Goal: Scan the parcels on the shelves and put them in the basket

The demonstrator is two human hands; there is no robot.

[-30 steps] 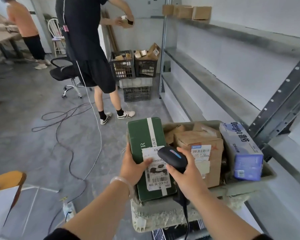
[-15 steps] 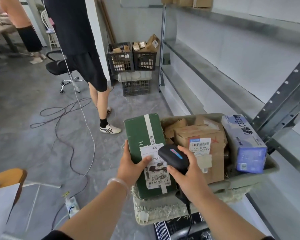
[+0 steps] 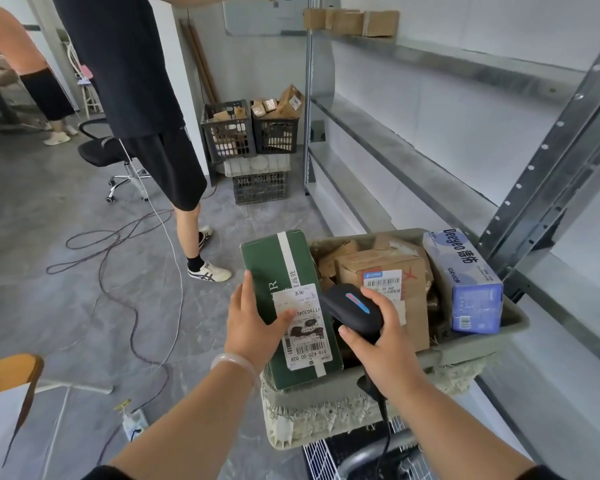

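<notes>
A green box (image 3: pixel 284 268) with a white shipping label stands at the left end of the grey basket (image 3: pixel 482 348). My left hand (image 3: pixel 253 323) holds its left side, thumb on the label. A black barcode scanner (image 3: pixel 352 311) is gripped in my right hand (image 3: pixel 378 337), with its head just right of the label. In the basket there are also brown cardboard parcels (image 3: pixel 381 271) and a blue box (image 3: pixel 465 278) at the right end. Small cardboard boxes (image 3: pixel 350 20) sit on the top shelf at the far end.
Metal shelving (image 3: pixel 430 161) runs along the right. A person in black (image 3: pixel 142 98) stands ahead on the left, with cables (image 3: pixel 118 244) across the floor. Black crates of parcels (image 3: pixel 250 133) stand by the wall, and an office chair (image 3: pixel 111 157) is at the left.
The view has tilted and drifted slightly; the person in black stepped nearer. My hands, the green box and the scanner have kept their places relative to the basket.
</notes>
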